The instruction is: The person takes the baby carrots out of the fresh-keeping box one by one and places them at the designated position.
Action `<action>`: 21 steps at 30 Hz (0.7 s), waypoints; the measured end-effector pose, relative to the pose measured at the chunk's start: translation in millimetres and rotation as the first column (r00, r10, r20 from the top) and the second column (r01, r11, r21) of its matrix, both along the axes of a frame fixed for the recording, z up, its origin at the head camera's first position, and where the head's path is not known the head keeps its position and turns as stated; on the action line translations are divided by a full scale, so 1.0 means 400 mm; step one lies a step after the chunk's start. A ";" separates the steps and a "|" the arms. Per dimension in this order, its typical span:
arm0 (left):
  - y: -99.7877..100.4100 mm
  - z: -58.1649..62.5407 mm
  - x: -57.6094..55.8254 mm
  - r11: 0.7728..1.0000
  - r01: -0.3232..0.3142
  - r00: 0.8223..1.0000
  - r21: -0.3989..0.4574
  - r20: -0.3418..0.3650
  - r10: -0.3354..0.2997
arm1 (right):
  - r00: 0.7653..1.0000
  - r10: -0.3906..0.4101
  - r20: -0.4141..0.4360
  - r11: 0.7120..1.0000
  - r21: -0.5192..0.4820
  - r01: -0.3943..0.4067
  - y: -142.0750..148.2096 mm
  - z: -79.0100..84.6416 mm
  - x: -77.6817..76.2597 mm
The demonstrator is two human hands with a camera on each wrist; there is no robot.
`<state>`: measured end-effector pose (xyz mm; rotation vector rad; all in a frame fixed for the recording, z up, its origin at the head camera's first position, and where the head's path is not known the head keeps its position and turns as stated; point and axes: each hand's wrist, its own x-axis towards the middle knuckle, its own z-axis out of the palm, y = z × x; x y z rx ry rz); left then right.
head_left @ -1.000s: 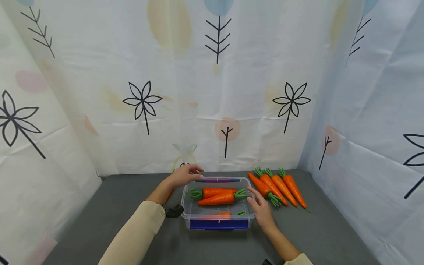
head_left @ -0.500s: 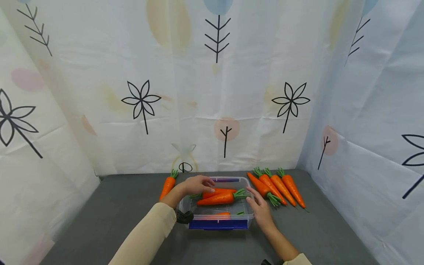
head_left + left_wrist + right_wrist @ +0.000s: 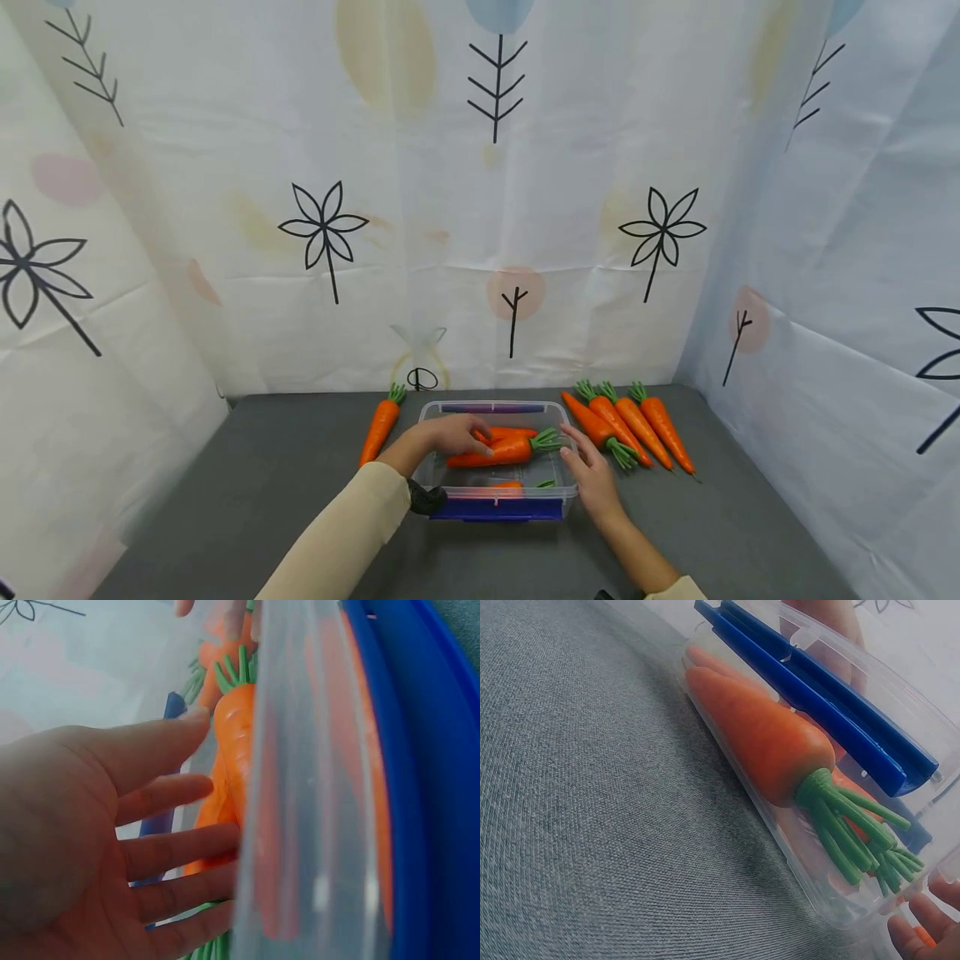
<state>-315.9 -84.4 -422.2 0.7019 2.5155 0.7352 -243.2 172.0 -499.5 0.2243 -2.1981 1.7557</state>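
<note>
A clear plastic food box with blue clips stands lidless on the grey table. Inside lie a front carrot with its green top to the right, another carrot behind it, and one by the front wall, its orange body seen through the plastic. My left hand reaches in over the left side, its fingers spread and nearly straight against or just above the carrots. Whether the fingertips touch is hard to tell. My right hand lies along the box's right wall, fingers relaxed at the rim.
To the left of the box lies a single carrot. Several carrots are grouped to its right, among them a far-right carrot. A patterned white curtain hangs behind the grey table and at both sides.
My left hand has moved right and down from above the box's back left corner to the carrots inside, uncovering the loose carrot on the left. My right hand has stayed at the wall.
</note>
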 end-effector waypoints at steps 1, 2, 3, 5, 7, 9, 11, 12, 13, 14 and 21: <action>0.003 -0.002 0.002 1.000 -0.007 1.000 0.002 0.016 0.007 | 1.000 0.003 -0.005 1.000 -0.001 -0.003 0.000 0.000 0.000; 0.005 -0.005 0.004 1.000 -0.015 0.999 0.004 0.034 0.015 | 1.000 0.002 -0.004 1.000 -0.002 -0.002 0.001 0.000 0.001; 0.007 -0.009 0.006 1.000 -0.017 0.999 0.002 0.048 0.017 | 1.000 0.001 -0.006 1.000 -0.002 -0.001 0.000 0.000 0.001; 0.011 -0.019 0.009 1.000 -0.019 0.998 0.000 0.068 0.019 | 1.000 -0.001 -0.007 1.000 -0.006 0.001 0.001 -0.001 0.003; 0.015 -0.028 0.011 1.000 -0.012 0.997 -0.007 0.075 0.012 | 1.000 -0.003 -0.007 1.000 -0.008 0.003 0.001 -0.002 0.003; 0.019 -0.033 0.014 1.000 -0.007 0.996 -0.016 0.092 0.009 | 1.000 -0.002 -0.011 1.000 -0.010 0.002 0.000 -0.003 0.004; 0.023 -0.035 0.018 1.000 -0.008 0.992 -0.016 0.129 0.010 | 1.000 0.000 -0.013 1.000 -0.012 -0.001 0.001 -0.004 0.004; 0.025 -0.035 0.021 1.000 -0.015 0.988 -0.014 0.151 0.017 | 1.000 0.002 -0.015 1.000 -0.011 -0.002 0.001 -0.005 0.003; 0.027 -0.035 0.024 1.000 -0.022 0.985 -0.013 0.169 0.023 | 1.000 0.001 -0.016 1.000 -0.009 -0.002 0.001 -0.005 0.003; 0.029 -0.036 0.027 1.000 -0.022 0.983 -0.013 0.182 0.023 | 1.000 0.002 -0.016 1.000 -0.009 -0.002 0.001 -0.005 0.002; 0.043 -0.040 0.042 0.998 0.028 0.999 -0.061 0.037 -0.026 | 1.000 -0.018 0.004 1.000 0.007 0.018 0.001 -0.002 -0.004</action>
